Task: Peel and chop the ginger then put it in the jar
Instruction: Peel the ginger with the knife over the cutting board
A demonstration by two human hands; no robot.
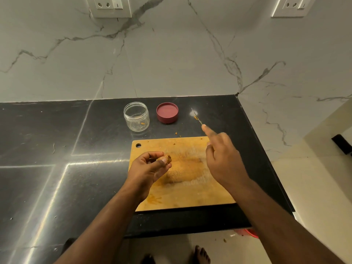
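Head view: at frame centre the left hand (150,168) pinches the ginger (165,159) between thumb and curled fingers over the wooden cutting board (190,189). To its right, the right hand (222,159) grips a knife (197,117), forefinger stretched along its blade, tip aimed upward. Above the board stand the open jar (136,119) and, just right, its red lid (167,115) on the black counter (57,140)

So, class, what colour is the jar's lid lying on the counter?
The lid is dark red, almost maroon; the head view shows it.

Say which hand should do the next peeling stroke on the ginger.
Probably right: the right hand grips the knife, while the left hand holds the ginger over the cutting board.
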